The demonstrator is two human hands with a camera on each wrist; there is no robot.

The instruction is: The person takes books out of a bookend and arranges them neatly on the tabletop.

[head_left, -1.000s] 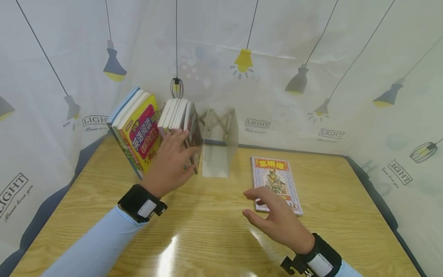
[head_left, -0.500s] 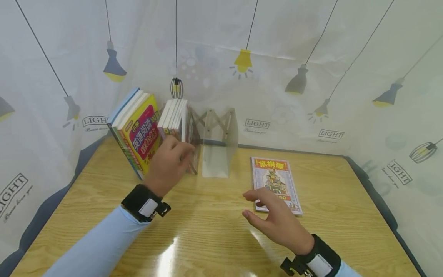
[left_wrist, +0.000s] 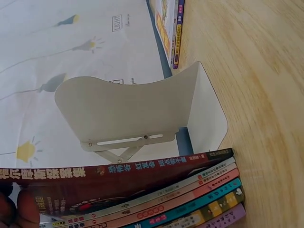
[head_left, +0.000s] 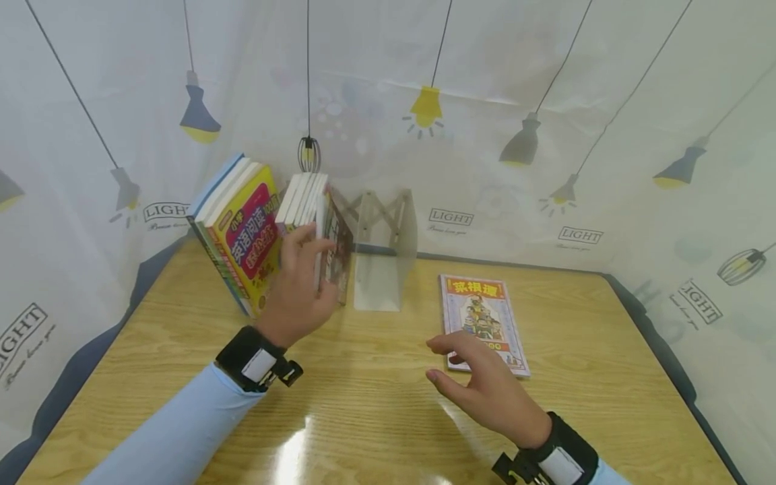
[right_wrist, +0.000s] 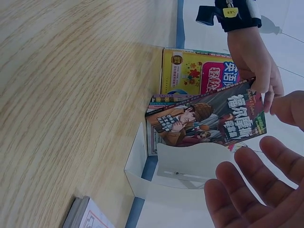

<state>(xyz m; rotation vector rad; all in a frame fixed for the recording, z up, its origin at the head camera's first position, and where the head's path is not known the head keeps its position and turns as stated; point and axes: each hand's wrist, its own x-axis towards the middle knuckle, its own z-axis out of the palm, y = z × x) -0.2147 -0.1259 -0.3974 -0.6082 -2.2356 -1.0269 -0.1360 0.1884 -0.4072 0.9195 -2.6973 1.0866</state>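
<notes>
My left hand (head_left: pixel 297 289) holds the top spine corner of a dark, thin book (head_left: pixel 337 259), its fingers bent over the edge. In the right wrist view the dark book (right_wrist: pixel 209 116), with a capped man on its cover, tilts out from the row. Several thinner books (head_left: pixel 303 195) stand beside it on its left, partly hidden by the hand. The tip of my left thumb is hidden in the left wrist view. Over the near end of a flat book (head_left: pixel 479 310), my right hand (head_left: pixel 491 391) hovers with relaxed fingers and nothing in it.
A metal bookend (head_left: pixel 377 283) with crossed bars stands right of the row. Large books, a yellow one (head_left: pixel 251 222) foremost, lean left at the row's left end. The wooden table (head_left: pixel 388 391) backs onto a lamp-print curtain (head_left: pixel 473 168).
My left hand has curled, then shifted its fingers along the top of the books; the dark book now stands apart from its neighbours, tilted. The right hand has stayed in place.
</notes>
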